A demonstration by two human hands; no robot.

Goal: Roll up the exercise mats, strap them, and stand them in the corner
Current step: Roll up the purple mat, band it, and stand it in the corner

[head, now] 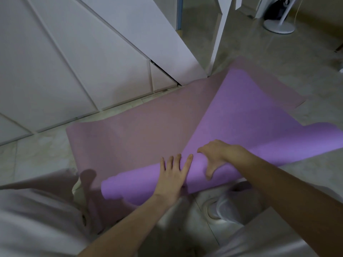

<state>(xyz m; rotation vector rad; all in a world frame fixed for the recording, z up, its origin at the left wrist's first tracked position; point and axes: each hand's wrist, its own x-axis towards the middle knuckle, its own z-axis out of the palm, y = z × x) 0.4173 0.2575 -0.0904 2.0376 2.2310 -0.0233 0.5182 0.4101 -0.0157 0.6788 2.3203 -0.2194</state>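
Pale clothing (37, 219): nearest the camera, lower left corner, worn by the person crouched over the mats.

White panelled cupboards (55, 62): upper left, their base meeting the floor.

Tiled floor (37, 149): pale, marbled, carries both mats.

Pink mat (139, 130): lies flat on the floor, left edge near the cupboards, running away to the upper right.

Purple mat (241, 112): lies on top of the pink mat, set at an angle to it. Near end is rolled into a tube just in front of the person; far end is still flat.

Left hand (173, 175): palm down on the left-centre of the tube, fingers (171, 162) straight and slightly spread, pressing rather than gripping.

Right hand (219, 156): just beside the left, arched over the tube. Its fingers curve over the far side, the thumb reaches down the near side, and the roll is held between them.

White shoe (222, 208): on the floor under the right forearm, blurred.

White frame leg (219, 34): upright, beyond the mats.

Round white stand base (279, 26): top right, well apart from the mats, with a dark bag (278, 8) behind it.
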